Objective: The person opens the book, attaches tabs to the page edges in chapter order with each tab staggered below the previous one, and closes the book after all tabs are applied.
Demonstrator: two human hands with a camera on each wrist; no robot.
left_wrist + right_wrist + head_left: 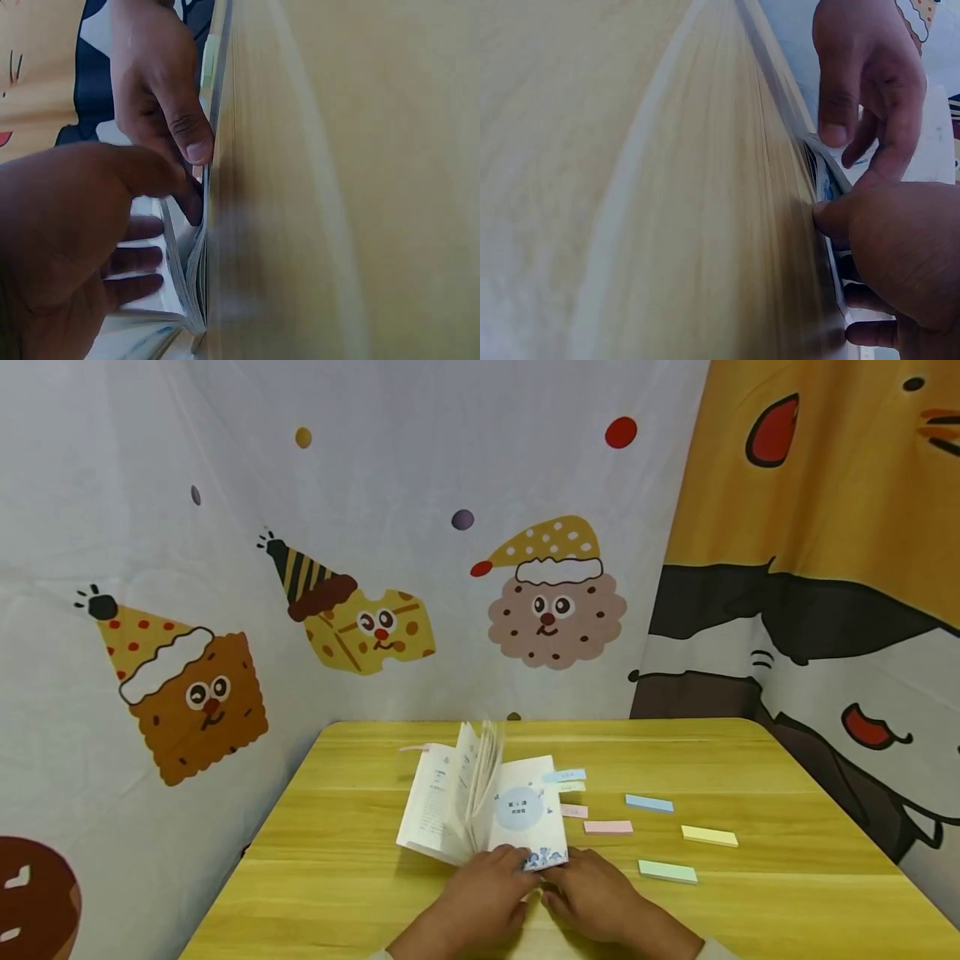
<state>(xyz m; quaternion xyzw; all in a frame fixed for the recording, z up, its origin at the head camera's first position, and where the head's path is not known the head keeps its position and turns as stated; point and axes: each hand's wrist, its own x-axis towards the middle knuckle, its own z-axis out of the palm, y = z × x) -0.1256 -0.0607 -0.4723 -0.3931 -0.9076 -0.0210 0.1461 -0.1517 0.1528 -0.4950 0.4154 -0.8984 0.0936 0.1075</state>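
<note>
An open book (528,793) lies on the table, several of its leaves standing up near the spine. Its right page shows a pale blue circle and blue drawings along the bottom. My left hand (491,893) rests over the lower edge of that page, its fingers (139,259) relaxed against the paper. At the lower right corner, my right hand (596,893) pinches the book's edge, thumb at the near edge and fingers (874,331) along the side. Blue, pale green and pink tabs (574,811) stick out from the right edge. Some fingertips are hidden by the pages.
Right of the book lie separate sticky-note strips: a pink strip (608,827), a blue strip (649,803), a yellow strip (709,836) and a green strip (667,872). A ribbon (414,747) pokes out at the book's upper left. A printed curtain (450,460) hangs behind the wooden table (322,860).
</note>
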